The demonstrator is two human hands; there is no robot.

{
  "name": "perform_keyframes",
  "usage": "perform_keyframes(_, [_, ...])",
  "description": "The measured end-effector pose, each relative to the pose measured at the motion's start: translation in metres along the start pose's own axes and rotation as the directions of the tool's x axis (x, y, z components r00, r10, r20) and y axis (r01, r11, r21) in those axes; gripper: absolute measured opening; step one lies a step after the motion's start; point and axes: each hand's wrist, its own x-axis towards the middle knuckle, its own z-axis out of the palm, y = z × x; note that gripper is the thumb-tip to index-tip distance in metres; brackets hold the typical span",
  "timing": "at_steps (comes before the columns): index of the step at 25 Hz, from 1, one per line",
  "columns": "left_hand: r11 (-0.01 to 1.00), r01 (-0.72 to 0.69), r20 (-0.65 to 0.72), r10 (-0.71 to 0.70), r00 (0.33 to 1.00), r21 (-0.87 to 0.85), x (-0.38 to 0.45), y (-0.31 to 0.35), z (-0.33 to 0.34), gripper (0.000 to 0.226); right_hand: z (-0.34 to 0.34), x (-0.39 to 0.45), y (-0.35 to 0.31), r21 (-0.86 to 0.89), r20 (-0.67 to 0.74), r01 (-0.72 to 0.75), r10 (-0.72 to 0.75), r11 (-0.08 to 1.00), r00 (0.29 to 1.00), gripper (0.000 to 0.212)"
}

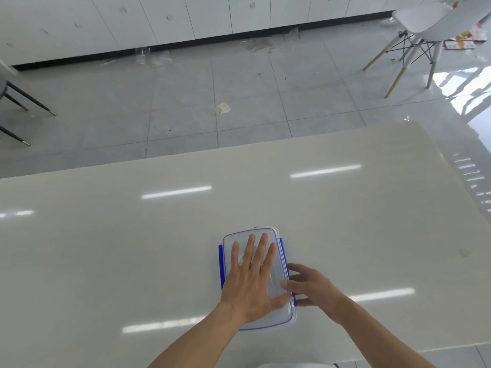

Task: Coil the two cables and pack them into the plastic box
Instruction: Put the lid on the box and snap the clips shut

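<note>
A clear plastic box (pixel 276 237) with a lid on top and blue side clips lies on the table's near middle. My left hand (pixel 252 277) lies flat on the lid, fingers straight and spread, pressing down. At the box's right edge, my right hand (pixel 310 286) has its fingers curled around the blue clip (pixel 283 251) on that long side. Something pale shows faintly through the lid under my left hand; I cannot make out the cables.
The box rests on a glossy cream table (pixel 345 221) whose far edge runs across the middle of the view. Beyond it are a grey tiled floor, a white chair (pixel 422 25) at the back right and dark chair legs (pixel 24 102) at the left.
</note>
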Motion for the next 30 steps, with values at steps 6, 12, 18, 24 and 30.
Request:
perform_keyframes(6, [1.000, -0.014, -0.005, 0.014, 1.000, 0.019, 0.000, -0.001, 0.003, 0.108, -0.003, 0.013, 0.002, -0.047, -0.022, -0.016, 0.015, 0.999, 1.000, 0.066])
perform_keyframes(12, [0.999, -0.021, -0.009, 0.021, 1.000, 0.026, 0.001, -0.002, 0.000, 0.108, -0.005, 0.017, 0.002, -0.165, -0.092, -0.011, -0.005, 0.986, 0.996, 0.075])
perform_keyframes(18, [1.000, -0.019, -0.001, 0.019, 1.000, 0.022, 0.001, -0.001, -0.001, 0.109, 0.013, 0.019, -0.014, -0.493, -0.200, -0.020, -0.091, 0.870, 0.976, 0.073])
perform_keyframes(24, [0.999, -0.035, -0.017, 0.035, 0.999, -0.005, 0.001, -0.002, 0.003, 0.108, 0.030, 0.015, -0.007, -0.783, -0.307, -0.066, -0.292, 0.618, 0.906, 0.050])
perform_keyframes(30, [0.999, -0.035, -0.016, 0.035, 0.999, -0.008, 0.002, -0.002, 0.003, 0.107, 0.032, 0.021, 0.004, -0.767, -0.347, -0.052, -0.344, 0.640, 0.873, 0.052])
